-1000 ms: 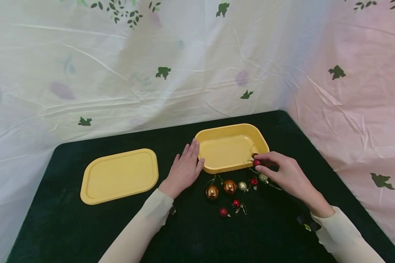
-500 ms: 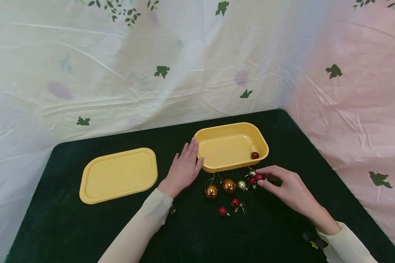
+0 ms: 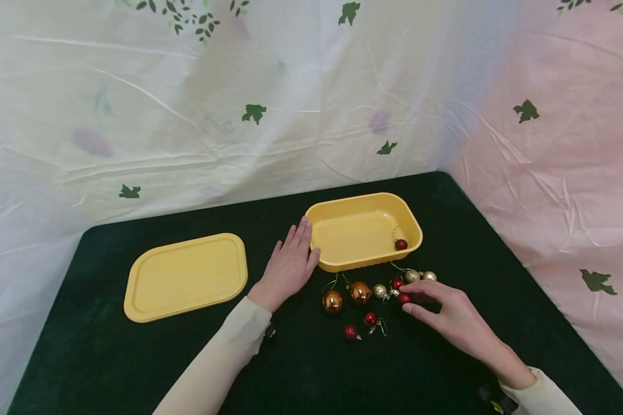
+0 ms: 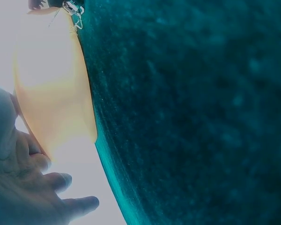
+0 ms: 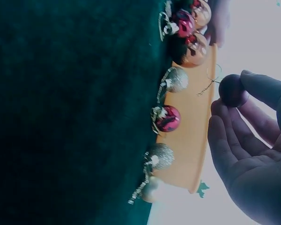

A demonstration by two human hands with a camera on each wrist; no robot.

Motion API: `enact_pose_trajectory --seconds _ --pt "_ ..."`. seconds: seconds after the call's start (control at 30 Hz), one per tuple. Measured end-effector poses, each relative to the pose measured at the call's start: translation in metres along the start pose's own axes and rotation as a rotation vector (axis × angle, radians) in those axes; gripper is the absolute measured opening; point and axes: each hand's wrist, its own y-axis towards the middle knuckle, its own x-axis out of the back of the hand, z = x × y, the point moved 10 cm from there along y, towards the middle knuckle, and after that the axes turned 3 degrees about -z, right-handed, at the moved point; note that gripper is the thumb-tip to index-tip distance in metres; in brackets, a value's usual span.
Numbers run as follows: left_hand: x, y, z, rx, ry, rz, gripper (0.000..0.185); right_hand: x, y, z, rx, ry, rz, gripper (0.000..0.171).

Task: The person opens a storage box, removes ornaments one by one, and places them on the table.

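Note:
My right hand [image 3: 449, 311] pinches a small red bauble [image 5: 232, 91] between thumb and fingers, in front of the yellow box [image 3: 360, 267]. Its gold cap and thread point left, away from the palm. My left hand [image 3: 285, 268] lies with straight fingers along the box's left end; the left wrist view shows its fingers [image 4: 84, 204] at the box wall [image 4: 56, 84]. One dark red bauble [image 3: 401, 245] sits inside the box at the front right corner. Along its front side lie two copper baubles [image 3: 360, 293], a glittery gold bauble [image 3: 379, 291] and a shiny red bauble [image 3: 397, 283].
A flat yellow lid [image 3: 187, 278] lies on the dark green tabletop [image 3: 311, 374] at left. Two pale gold baubles [image 3: 412, 276] rest beyond my right fingers. Nearer me are a glittery red bauble [image 3: 350, 332] and another shiny red one [image 3: 370, 319]. A patterned curtain [image 3: 291, 69] hangs behind.
My right hand has moved from the box's front right rim back toward me, with the red bauble still pinched. The pale gold baubles now show beyond it. My left hand has stayed at the box.

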Motion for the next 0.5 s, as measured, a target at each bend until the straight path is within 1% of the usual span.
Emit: enact_pose_trajectory --seconds 0.13,0.3,0.5 --pt "0.000 0.000 0.000 0.000 -0.004 0.003 0.068 -0.006 -0.004 0.001 0.002 0.020 0.025 0.030" --pt "0.000 0.000 0.001 0.000 -0.002 0.004 0.069 -0.011 -0.006 0.003 0.028 0.045 0.029 0.029" --pt "0.000 -0.001 0.000 -0.003 -0.006 0.007 0.068 -0.020 -0.006 -0.002 0.032 0.059 0.054 0.028"
